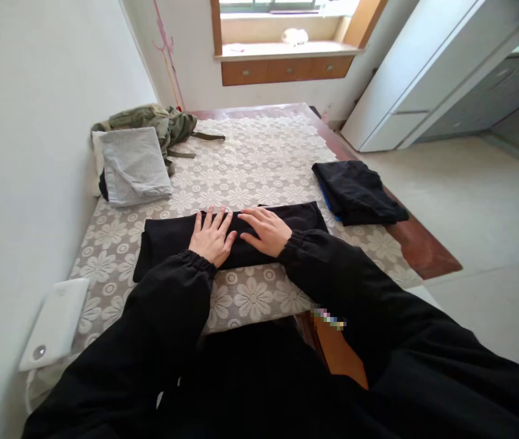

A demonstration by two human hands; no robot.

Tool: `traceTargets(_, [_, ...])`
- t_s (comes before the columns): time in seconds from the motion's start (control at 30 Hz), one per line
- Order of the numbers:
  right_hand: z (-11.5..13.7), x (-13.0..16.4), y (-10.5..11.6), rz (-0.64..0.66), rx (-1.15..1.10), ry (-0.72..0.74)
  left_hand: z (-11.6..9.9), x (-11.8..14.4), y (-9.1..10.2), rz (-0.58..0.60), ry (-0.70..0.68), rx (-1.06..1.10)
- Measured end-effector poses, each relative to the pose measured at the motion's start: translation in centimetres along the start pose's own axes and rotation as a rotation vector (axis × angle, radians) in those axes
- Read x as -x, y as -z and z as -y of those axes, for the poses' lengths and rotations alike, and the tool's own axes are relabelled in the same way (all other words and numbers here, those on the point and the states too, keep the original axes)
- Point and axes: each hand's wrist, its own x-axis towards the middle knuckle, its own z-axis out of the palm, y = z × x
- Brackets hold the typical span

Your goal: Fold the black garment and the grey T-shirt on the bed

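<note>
A black garment (168,244), folded into a long strip, lies crosswise on the lace-covered table in front of me. Its exact kind cannot be made out. My left hand (212,236) rests flat on the middle of it, fingers spread towards its far edge. Just to the right, my right hand (266,231) presses on the same cloth, palm down, with its fingers stretched and pointing left. The two hands are close together but apart. Both sleeves are black and cover the wrists; the right sleeve hides part of the garment's near right side.
The table wears a floral lace tablecloth (252,299). Folded grey clothing (135,167) and an olive-green backpack (179,129) sit at the back left by the wall. Folded dark clothes (362,192) lie at the right edge. A white power strip or box (55,317) is at the near left.
</note>
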Motion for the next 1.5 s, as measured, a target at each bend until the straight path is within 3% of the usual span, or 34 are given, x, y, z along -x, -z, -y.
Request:
traceTargets(0.07, [1.3,0.4,-1.5,0.017,0.118,-0.017,-0.1,0.4,-0.3,0.031,0.016,0.012])
traceTargets(0.13, [0.8,1.1,-2.1,0.041,0.181,-0.074,1.1,1.1,-0.4,0.046,0.064,0.011])
traceTargets(0.4, [-8.0,7.0,1.5,-0.033,0.290,-0.348,11.1,7.6,1.2,-0.074,0.460,-0.008])
traceTargets(0.57, [-9.1,7.6,1.5,-0.036,0.283,-0.352,12.3,11.3,1.4,-0.163,0.605,-0.004])
traceTargets(0.67, [-8.2,7.2,1.6,-0.053,0.304,-0.340,11.6,13.9,1.6,-0.177,0.590,-0.023])
traceTargets(0.77, [-6.0,6.5,2.2,-0.145,0.323,-0.239,11.0,16.2,2.2,-0.219,0.585,-0.010])
traceTargets(0.9, [-0.8,4.8,2.5,-0.228,0.174,0.019,11.4,17.8,3.2,-0.229,0.648,0.042])
traceTargets(1.03, [4.3,3.0,1.5,-0.256,-0.113,0.189,12.4,17.4,3.4,-0.220,0.658,0.144])
traceTargets(1.13, [6.3,2.2,0.3,-0.292,-0.254,0.200,12.2,16.6,3.3,-0.293,0.640,0.305])
traceTargets(1.2, [6.8,2.2,-0.2,-0.308,-0.316,0.167,11.4,16.0,3.3,-0.345,0.696,0.489])
traceTargets(1.3, [6.6,3.0,0.0,-0.321,-0.437,0.087,9.6,15.5,3.6,-0.426,0.778,0.970])
traceTargets(1.4, [5.9,4.4,1.1,-0.344,-0.565,-0.009,8.2,15.3,4.3,-0.518,0.756,1.485])
traceTargets(1.5, [4.6,6.0,2.4,-0.388,-0.618,-0.115,7.0,15.5,5.1,-0.614,0.839,1.853])
